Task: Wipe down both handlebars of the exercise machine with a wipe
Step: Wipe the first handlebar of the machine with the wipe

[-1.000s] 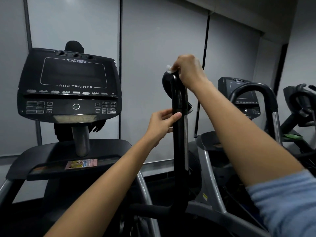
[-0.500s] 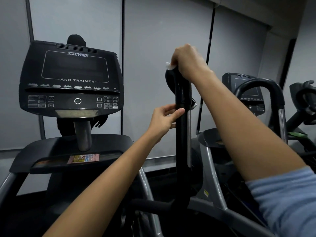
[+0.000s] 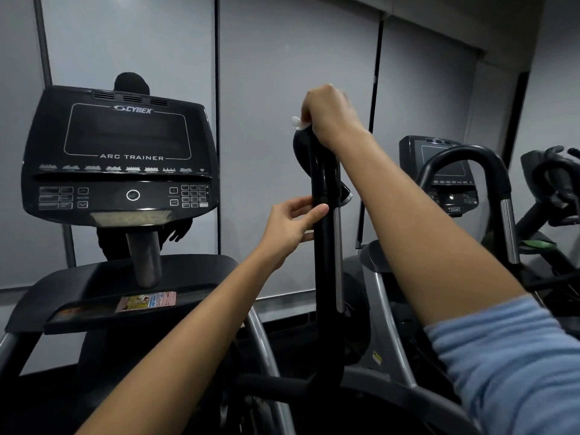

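A tall black handlebar (image 3: 326,265) of the arc trainer rises upright in the middle of the view. My right hand (image 3: 329,116) is closed over its rounded top, pressing a white wipe (image 3: 296,122) against it; only a small corner of the wipe sticks out to the left of my fingers. My left hand (image 3: 293,226) rests on the left side of the bar about halfway up, thumb laid across the front and fingers behind it. The machine's other handlebar is out of view.
The black console (image 3: 119,155) of the arc trainer stands at left on a post above a tray (image 3: 131,284). A second machine with a curved black bar (image 3: 489,171) and its own console stands at right. Grey wall panels lie behind.
My right hand stays clamped on the bar's top with the wipe, shifting only slightly. My left hand keeps its hold mid-bar. The view has tilted a little.
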